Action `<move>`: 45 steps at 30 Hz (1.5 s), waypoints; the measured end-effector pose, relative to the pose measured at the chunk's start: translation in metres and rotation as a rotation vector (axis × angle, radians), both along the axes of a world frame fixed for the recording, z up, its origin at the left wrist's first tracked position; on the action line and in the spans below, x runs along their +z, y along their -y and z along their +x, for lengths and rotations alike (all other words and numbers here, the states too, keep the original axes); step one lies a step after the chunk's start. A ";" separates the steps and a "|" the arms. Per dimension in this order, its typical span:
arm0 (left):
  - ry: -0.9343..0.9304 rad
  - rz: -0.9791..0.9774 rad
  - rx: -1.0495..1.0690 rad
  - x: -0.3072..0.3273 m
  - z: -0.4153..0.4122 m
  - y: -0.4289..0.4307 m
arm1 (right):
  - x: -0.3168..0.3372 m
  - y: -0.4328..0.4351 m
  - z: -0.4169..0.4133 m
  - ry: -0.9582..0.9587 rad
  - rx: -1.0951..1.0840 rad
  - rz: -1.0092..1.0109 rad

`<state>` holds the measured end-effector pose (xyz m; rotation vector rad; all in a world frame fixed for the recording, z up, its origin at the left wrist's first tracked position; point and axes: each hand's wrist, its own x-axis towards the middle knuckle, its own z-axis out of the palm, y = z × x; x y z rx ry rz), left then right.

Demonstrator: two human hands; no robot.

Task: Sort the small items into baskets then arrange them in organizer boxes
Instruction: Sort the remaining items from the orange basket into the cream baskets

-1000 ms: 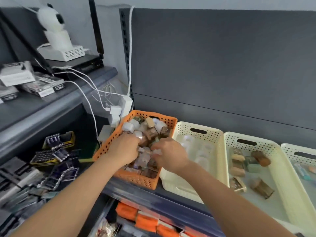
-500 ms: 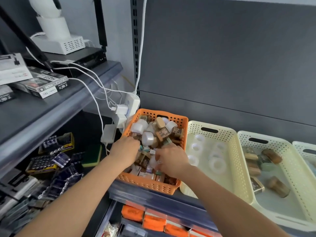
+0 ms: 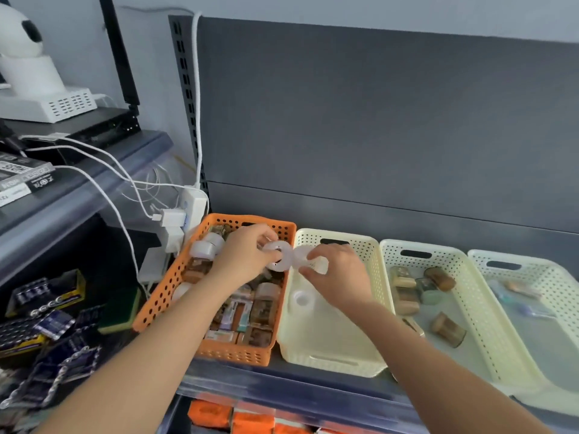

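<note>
Head view: both my hands are up over the seam between the two leftmost baskets.
Left hand (image 3: 241, 258): fingers curled, pinching a clear tape ring (image 3: 283, 264) by its rim, above the far right corner of the orange basket (image 3: 238, 352).
Right hand (image 3: 340, 278): thumb and fingertips pinching a second tape ring (image 3: 300, 255), above the far left of the first cream basket (image 3: 332, 358).
Rings: edge to edge, look like they're touching, both held off the baskets.
Orange basket contents: packed with mixed small items, including white rolls at the far left and brown and boxed pieces nearer me.
First cream basket contents: one loose ring (image 3: 301, 298) on the floor by the left wall; my forearm hides the rest.
Second cream basket (image 3: 463, 308): just right of the first, holds brown and green pieces.
Third cream basket (image 3: 539, 277): far right, contents too blurred to tell.
Left side: power strip (image 3: 195, 208) beside the orange basket's far corner, battery packs (image 3: 47, 289) on the lower shelf.
</note>
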<state>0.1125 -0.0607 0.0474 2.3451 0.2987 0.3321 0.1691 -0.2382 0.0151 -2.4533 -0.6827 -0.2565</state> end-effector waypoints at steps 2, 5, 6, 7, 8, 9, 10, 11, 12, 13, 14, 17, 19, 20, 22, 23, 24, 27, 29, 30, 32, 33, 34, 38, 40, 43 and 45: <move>-0.034 0.016 -0.038 -0.008 0.015 0.026 | 0.000 0.024 0.011 -0.041 -0.044 -0.082; -0.137 0.062 -0.091 -0.024 0.036 0.056 | -0.005 0.051 0.019 -0.084 -0.098 -0.177; -0.148 0.097 -0.089 -0.030 0.041 0.064 | -0.007 0.057 0.022 -0.093 -0.104 -0.193; -0.145 0.142 -0.085 -0.035 0.045 0.070 | -0.009 0.061 0.024 -0.102 -0.104 -0.204; -0.140 0.196 -0.088 -0.040 0.049 0.074 | -0.012 0.064 0.027 -0.108 -0.098 -0.212; -0.145 0.251 -0.099 -0.045 0.051 0.077 | -0.014 0.066 0.030 -0.109 -0.087 -0.221; -0.169 0.312 -0.119 -0.050 0.051 0.078 | -0.016 0.067 0.032 -0.105 -0.070 -0.235; -0.210 0.388 -0.157 -0.054 0.051 0.080 | -0.019 0.067 0.034 -0.100 -0.052 -0.254; -0.262 0.483 -0.212 -0.058 0.049 0.080 | -0.022 0.066 0.035 -0.096 -0.037 -0.277; -0.313 0.575 -0.272 -0.060 0.047 0.081 | -0.024 0.065 0.035 -0.091 -0.031 -0.297; -0.350 0.641 -0.318 -0.060 0.045 0.081 | -0.026 0.064 0.036 -0.082 -0.030 -0.314; -0.379 0.712 -0.373 -0.058 0.041 0.082 | -0.027 0.060 0.039 -0.019 -0.027 -0.335; -0.353 0.698 -0.375 -0.057 0.039 0.081 | -0.025 0.057 0.040 0.030 -0.039 -0.337; -0.328 0.682 -0.370 -0.056 0.037 0.079 | -0.024 0.054 0.041 0.059 -0.044 -0.352; -0.254 0.653 -0.345 -0.052 0.031 0.073 | -0.022 0.048 0.040 0.103 -0.043 -0.374; -0.200 0.634 -0.324 -0.050 0.027 0.069 | -0.022 0.043 0.039 0.117 -0.032 -0.369; -0.143 0.611 -0.298 -0.047 0.023 0.063 | -0.020 0.038 0.037 0.125 -0.011 -0.355; -0.042 0.571 -0.184 -0.037 0.005 0.040 | -0.016 0.014 0.023 0.135 0.095 -0.263; -0.057 0.574 -0.106 -0.031 -0.010 0.020 | -0.014 -0.005 0.011 0.135 0.206 -0.212; -0.087 0.575 -0.066 -0.028 -0.019 0.009 | -0.013 -0.014 0.004 0.127 0.267 -0.188; -0.190 0.579 0.015 -0.024 -0.035 -0.012 | -0.011 -0.034 -0.009 0.080 0.374 -0.147; -0.259 0.581 0.054 -0.023 -0.043 -0.022 | -0.011 -0.043 -0.016 0.057 0.418 -0.145; -0.327 0.574 0.084 -0.022 -0.050 -0.031 | -0.011 -0.051 -0.022 0.041 0.458 -0.155; -0.514 0.453 0.096 -0.027 -0.075 -0.061 | -0.015 -0.079 -0.039 -0.049 0.589 -0.290; -0.633 0.448 0.034 -0.030 -0.083 -0.070 | -0.017 -0.089 -0.044 -0.106 0.631 -0.391; -0.699 0.460 -0.025 -0.035 -0.088 -0.075 | -0.022 -0.100 -0.048 -0.112 0.642 -0.481; -0.695 0.495 -0.019 -0.036 -0.086 -0.077 | -0.026 -0.107 -0.049 -0.103 0.617 -0.474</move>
